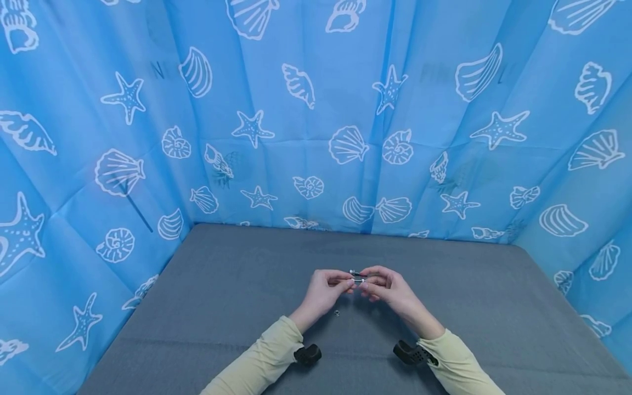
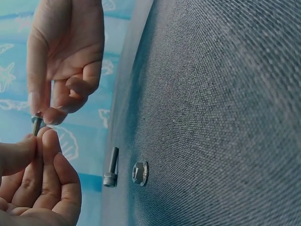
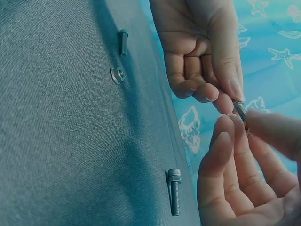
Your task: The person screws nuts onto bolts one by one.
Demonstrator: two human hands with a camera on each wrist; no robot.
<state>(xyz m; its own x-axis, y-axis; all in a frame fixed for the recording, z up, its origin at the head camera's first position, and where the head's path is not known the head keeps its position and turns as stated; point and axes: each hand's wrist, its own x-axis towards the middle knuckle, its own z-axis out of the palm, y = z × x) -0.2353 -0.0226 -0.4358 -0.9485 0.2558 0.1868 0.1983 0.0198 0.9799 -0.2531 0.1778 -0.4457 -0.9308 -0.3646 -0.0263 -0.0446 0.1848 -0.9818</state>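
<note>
Sleeves (image 1: 261, 356): pale, on both forearms, with a black wrist camera (image 1: 308, 355) at each wrist.
Loose nut (image 1: 337, 313): lying on the grey surface (image 1: 222, 307), nearer than both hands.
Left hand (image 1: 322, 292): pinching grip on one end of the held bolt (image 1: 358, 281), thumb against fingers.
Right hand (image 1: 395, 293): pinching grip on the other end, facing the left hand.
Held bolt: raised above the surface, threads showing between both sets of fingertips.
Second bolt (image 3: 123, 43): lying near the loose nut.
Third bolt (image 3: 175, 195): lying well apart from the loose nut, nut-like collar (image 3: 174, 179) just below its head.
Curtain (image 1: 306, 159): blue, shell-patterned, hanging behind the surface.
</note>
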